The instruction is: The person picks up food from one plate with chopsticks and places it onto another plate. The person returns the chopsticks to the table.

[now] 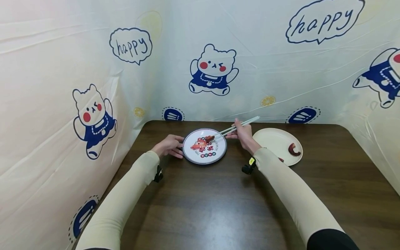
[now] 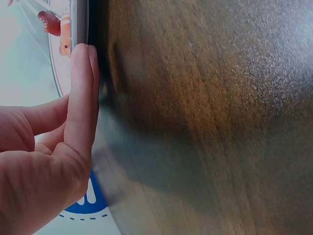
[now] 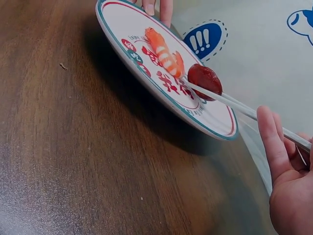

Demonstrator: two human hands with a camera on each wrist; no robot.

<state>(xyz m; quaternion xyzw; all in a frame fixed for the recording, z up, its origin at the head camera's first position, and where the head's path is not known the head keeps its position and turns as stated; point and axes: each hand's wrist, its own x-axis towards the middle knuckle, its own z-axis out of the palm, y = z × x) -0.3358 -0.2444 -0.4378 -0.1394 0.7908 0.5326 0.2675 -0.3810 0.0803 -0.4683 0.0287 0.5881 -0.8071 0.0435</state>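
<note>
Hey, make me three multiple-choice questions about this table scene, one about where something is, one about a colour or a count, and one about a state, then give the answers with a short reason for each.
1. Where does the dark red food piece gripped by the chopsticks sit?
A. over the printed plate
B. on the bare table
C. on the plain plate

2. How many plates are on the table?
A. one
B. two
C. three

3. What is the left hand doing?
A. gripping the chopsticks
B. lying flat far from everything
C. touching the printed plate's rim with straight fingers

Answers:
1 A, the right wrist view shows the piece at the chopstick tips above that plate, beside the shrimp.
2 B, the head view shows the printed plate and a plain plate to its right.
3 C, the left wrist view shows fingers against the rim, while the right hand holds the chopsticks.
</note>
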